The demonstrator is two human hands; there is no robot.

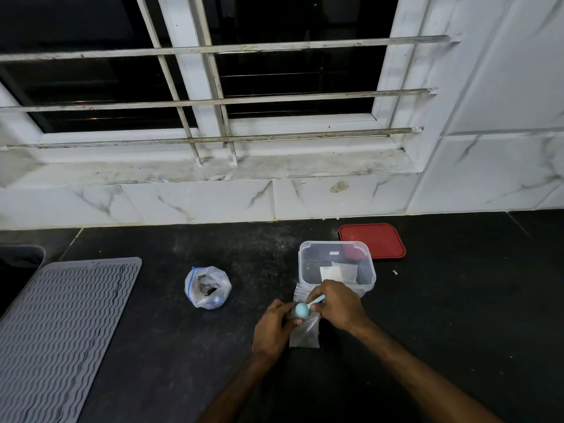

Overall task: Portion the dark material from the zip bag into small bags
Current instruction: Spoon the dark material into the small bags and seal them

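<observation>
Filling step, by look of it. Right hand [338, 303] grips blue spoon [306, 308], bowl at mouth of small bag [305, 329]; left hand [274, 326] pinches bag edge. Zip bag [207, 287] well left of fingers. Next: tip spoon in, then rescoop.

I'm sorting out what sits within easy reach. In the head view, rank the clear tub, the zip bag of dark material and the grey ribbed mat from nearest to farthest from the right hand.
1. Clear tub, just behind the right hand.
2. Zip bag, further off to its left.
3. Grey mat, at the far left of the counter.
</observation>
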